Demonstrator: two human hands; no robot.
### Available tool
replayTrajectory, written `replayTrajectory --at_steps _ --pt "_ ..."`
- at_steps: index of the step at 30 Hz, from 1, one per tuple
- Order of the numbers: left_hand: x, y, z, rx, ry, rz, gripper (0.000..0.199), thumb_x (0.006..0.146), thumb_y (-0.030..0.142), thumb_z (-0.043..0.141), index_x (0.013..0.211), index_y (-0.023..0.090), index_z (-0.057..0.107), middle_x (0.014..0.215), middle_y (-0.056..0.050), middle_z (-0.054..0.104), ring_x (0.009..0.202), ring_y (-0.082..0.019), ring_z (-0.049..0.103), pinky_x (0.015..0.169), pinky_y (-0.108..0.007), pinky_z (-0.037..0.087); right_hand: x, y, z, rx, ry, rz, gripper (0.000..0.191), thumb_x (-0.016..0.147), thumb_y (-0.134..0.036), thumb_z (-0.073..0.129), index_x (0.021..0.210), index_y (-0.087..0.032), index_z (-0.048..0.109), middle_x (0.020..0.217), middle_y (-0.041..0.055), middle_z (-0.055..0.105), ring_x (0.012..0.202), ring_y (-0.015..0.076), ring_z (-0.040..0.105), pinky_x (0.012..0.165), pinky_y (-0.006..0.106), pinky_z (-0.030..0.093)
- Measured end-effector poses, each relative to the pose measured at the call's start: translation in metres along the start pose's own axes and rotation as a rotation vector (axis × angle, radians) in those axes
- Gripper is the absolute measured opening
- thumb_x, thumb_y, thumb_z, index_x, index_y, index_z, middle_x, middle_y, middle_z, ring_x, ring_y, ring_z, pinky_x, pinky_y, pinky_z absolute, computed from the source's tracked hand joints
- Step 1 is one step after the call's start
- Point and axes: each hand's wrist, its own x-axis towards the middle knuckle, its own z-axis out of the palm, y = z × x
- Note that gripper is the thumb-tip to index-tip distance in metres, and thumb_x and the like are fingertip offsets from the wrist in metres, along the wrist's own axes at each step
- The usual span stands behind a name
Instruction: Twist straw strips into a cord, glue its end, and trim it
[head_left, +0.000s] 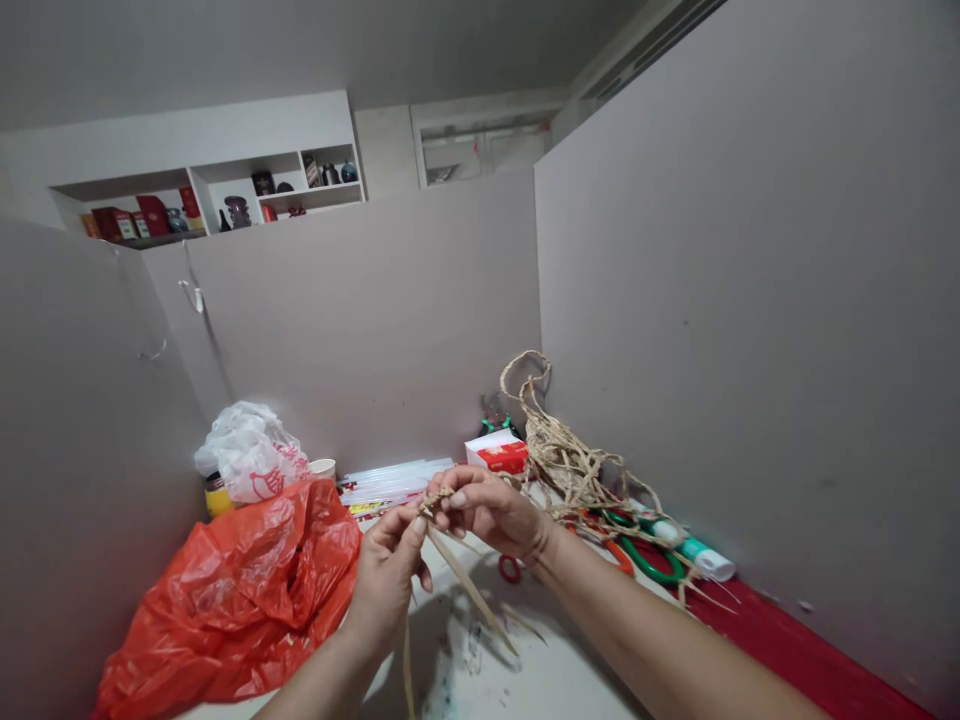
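Braid: short straw braid (435,499) between both hands above the counter (544,665); right end hidden by right hand.
Long axis: visible part slants from left fingertips up toward right fingers; neither hand nearer, both touch.
Loose strands: flat straw strips (472,594) hang from braid, longest slanting down-right.
Left hand (384,570): thumb and index pinching braid's lower-left end; other fingers curled; forearm from lower left.
Right hand (487,505): thumb and fingers pinching braid's upper side; wrist bent, forearm from lower right.
Rope heap: tangled straw cord (566,455) beyond right hand, to its right; green handle (651,562) beside it.
Red bag: crumpled plastic (247,590), left of left hand.
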Motion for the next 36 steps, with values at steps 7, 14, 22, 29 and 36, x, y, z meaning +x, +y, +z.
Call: replayTrajectory --at_steps 7,14,22,29,36 --pt "0.001 0.012 -0.001 0.101 0.15 0.102 0.021 0.081 0.037 0.062 0.078 0.016 0.064 0.106 -0.005 0.062 0.054 -0.005 0.049 0.041 -0.016 0.043 0.001 0.002 0.008 -0.06 0.109 0.022 0.015 0.066 -0.022 0.075 0.061 -0.015 0.062 0.068 -0.0002 0.06 0.056 0.0082 0.049 0.049 0.02 0.039" --pt "-0.006 0.008 -0.001 0.255 0.128 0.234 0.017 0.084 0.032 0.057 0.079 0.018 0.065 0.101 -0.005 0.063 0.056 -0.007 0.051 0.041 -0.017 0.044 0.002 0.006 0.018 0.016 0.181 0.117 0.011 0.068 -0.023 0.068 0.065 -0.013 0.064 0.058 -0.0009 0.057 0.051 0.0082 0.051 0.046 0.019 0.04" --pt "-0.001 0.005 -0.004 0.262 0.028 0.114 0.019 0.085 0.034 0.057 0.082 0.017 0.066 0.09 -0.004 0.059 0.06 -0.009 0.051 0.041 -0.017 0.045 0.002 -0.003 0.011 -0.03 0.14 0.006 0.005 0.063 -0.015 0.066 0.06 -0.013 0.063 0.074 0.0021 0.063 0.059 0.0112 0.062 0.05 0.02 0.046" --pt "0.002 0.011 -0.005 0.065 -0.074 -0.076 0.02 0.078 0.035 0.065 0.073 0.016 0.067 0.105 -0.008 0.06 0.076 -0.014 0.054 0.043 -0.017 0.045 0.0 -0.009 -0.002 -0.081 0.027 0.095 0.009 0.063 -0.015 0.062 0.066 -0.01 0.069 0.065 0.0053 0.067 0.053 0.0124 0.061 0.041 0.018 0.043" --pt "0.003 0.016 -0.006 0.057 -0.022 -0.092 0.02 0.071 0.035 0.071 0.068 0.015 0.068 0.095 -0.004 0.06 0.06 -0.007 0.05 0.04 -0.016 0.042 -0.001 -0.017 -0.004 -0.177 -0.002 0.083 0.009 0.059 -0.012 0.059 0.059 -0.013 0.068 0.069 0.0044 0.068 0.056 0.0109 0.057 0.045 0.019 0.042"
